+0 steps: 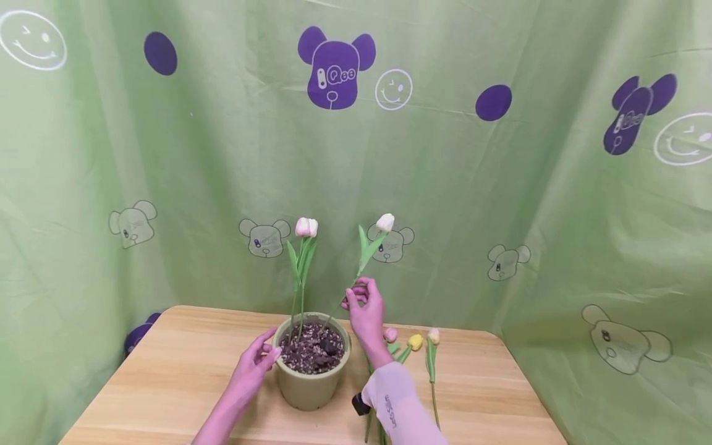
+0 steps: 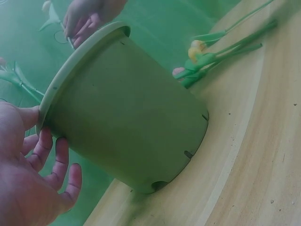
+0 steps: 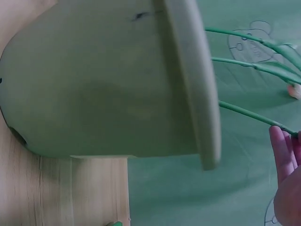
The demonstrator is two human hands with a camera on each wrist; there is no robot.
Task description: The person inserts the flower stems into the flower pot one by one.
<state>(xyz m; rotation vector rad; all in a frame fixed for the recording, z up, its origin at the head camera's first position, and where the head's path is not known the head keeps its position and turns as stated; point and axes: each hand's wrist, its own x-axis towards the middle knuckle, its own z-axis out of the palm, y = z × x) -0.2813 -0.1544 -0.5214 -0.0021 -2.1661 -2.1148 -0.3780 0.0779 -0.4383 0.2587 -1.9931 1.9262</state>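
Note:
A green plastic flower pot full of dark, speckled soil stands upright on the table. My left hand grips its rim on the left side, thumb at the rim and fingers along the outer wall in the left wrist view. My right hand pinches the stem of a white tulip above the pot's right side. That stem slants down over the pot, its lower end at the soil. Two pale pink tulips stand in the soil toward the left, their blooms overlapping.
On the wooden table, right of the pot, lie a pink tulip, a yellow tulip and a pale tulip, partly behind my right forearm. A green printed curtain hangs around the table's back and sides.

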